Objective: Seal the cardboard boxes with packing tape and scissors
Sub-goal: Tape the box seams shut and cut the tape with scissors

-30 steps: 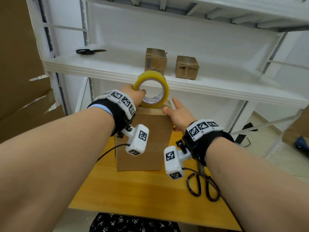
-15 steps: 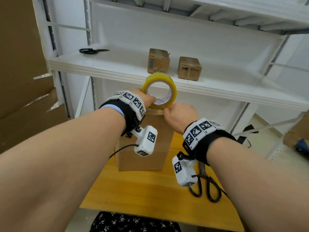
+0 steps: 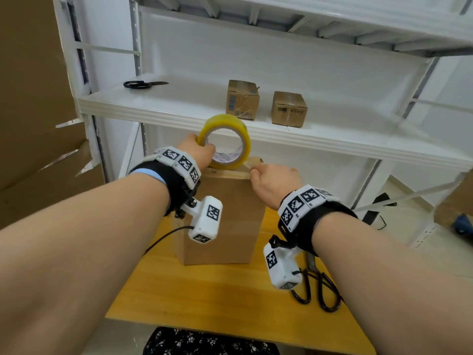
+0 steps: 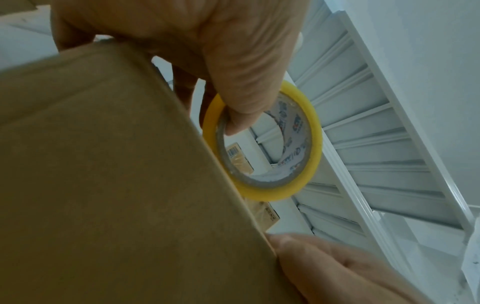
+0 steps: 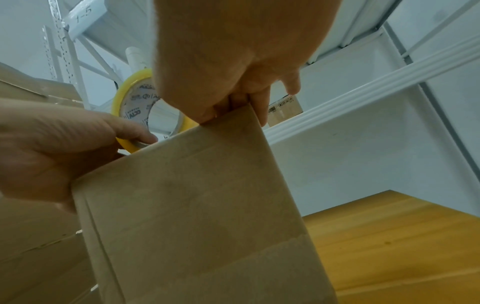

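The left hand (image 3: 198, 152) grips the tape roll (image 3: 225, 142) atop the cardboard box (image 3: 225, 213), at ten o'clock from the right hand (image 3: 273, 183), whose curled fingers (image 5: 255, 107) pinch the box's top edge.

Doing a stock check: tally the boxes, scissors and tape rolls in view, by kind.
Boxes: 3, a tall box on the table, a left small box and a right small box on the shelf.
Scissors: 2, shelf scissors and table scissors.
Tape rolls: 1, tape in the left hand.
Total: 6.
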Motion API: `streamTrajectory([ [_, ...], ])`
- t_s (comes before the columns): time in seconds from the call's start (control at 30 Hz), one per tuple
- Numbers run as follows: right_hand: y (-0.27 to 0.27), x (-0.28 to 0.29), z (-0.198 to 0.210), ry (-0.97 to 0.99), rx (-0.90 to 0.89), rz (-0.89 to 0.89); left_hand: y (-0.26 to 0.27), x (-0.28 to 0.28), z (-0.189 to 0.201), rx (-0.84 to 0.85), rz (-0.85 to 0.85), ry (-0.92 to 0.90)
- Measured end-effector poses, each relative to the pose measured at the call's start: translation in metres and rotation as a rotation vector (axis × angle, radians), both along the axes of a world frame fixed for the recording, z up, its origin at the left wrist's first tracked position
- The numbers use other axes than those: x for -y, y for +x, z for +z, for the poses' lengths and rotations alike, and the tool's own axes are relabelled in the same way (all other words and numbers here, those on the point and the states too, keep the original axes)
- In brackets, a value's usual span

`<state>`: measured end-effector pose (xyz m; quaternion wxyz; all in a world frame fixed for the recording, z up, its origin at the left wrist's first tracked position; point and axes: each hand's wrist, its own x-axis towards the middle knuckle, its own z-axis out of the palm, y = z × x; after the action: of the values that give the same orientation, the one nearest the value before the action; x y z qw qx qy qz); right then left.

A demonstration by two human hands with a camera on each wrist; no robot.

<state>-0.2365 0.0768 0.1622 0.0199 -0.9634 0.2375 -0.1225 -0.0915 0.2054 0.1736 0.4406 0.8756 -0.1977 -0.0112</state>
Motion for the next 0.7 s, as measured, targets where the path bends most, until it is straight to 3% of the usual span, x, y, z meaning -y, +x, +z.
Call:
streamTrajectory([
  [0.2,0.001,0.011,0.010,0.231,-0.009,0.009,-0.006,0.011,-0.011,0.001,0.047,-0.074],
  [0.3,0.012,-0.002,0.009,0.138,-0.103,0.029,-0.008,0.014,-0.012,0.016,0.073,-0.088],
  [0.5,0.022,-0.014,-0.001,0.104,-0.107,0.095,-0.006,0.011,-0.013,0.026,0.071,-0.020],
  [0.7,0.017,-0.017,0.007,0.094,-0.200,0.083,-0.012,0.016,-0.002,0.003,0.036,0.136],
])
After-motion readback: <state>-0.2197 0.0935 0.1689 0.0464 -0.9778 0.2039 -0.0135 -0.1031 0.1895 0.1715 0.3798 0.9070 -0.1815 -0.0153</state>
